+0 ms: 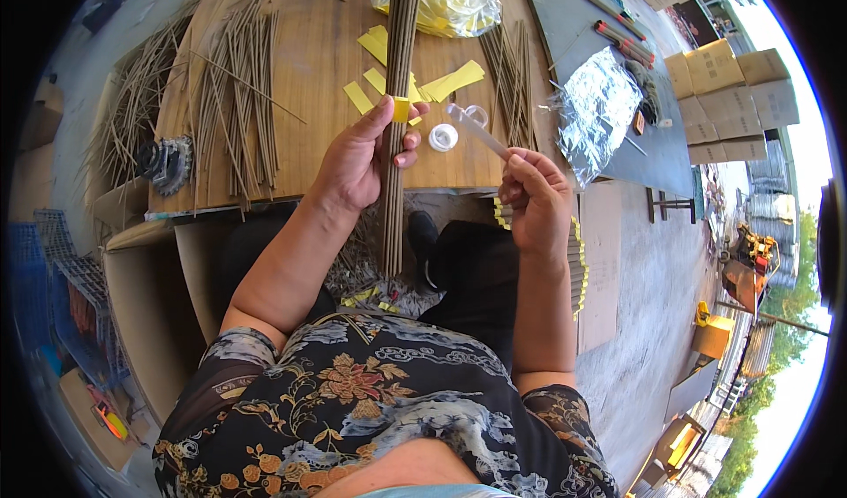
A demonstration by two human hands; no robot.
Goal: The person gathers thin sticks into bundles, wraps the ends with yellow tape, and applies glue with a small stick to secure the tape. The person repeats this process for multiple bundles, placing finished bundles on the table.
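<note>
Bundle of sticks in my left grip, a small clear stick in my right.

My left hand (362, 158) clasps a bundle of brown sticks (397, 127) upright above the table (309, 66), a yellow paper band (401, 109) under my thumb. My right hand (534, 198) pinches a clear applicator (476, 129), perhaps for glue. Roughly a dozen yellow strips (450, 82), two small round pots (444, 136), a clear bag (450, 4) and foil (595, 101) lie beyond.

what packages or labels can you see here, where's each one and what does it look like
Yellow paper label: wrapped round the stick bundle that the left hand holds.
Loose yellow paper strips: flat on the wooden table behind the bundle.
Clear plastic bag: table's far edge, crumpled, yellow contents.
Silver foil wrapper: right of the table, crinkled, shiny.
Brown cardboard boxes: far right, stacked, plain.
</note>
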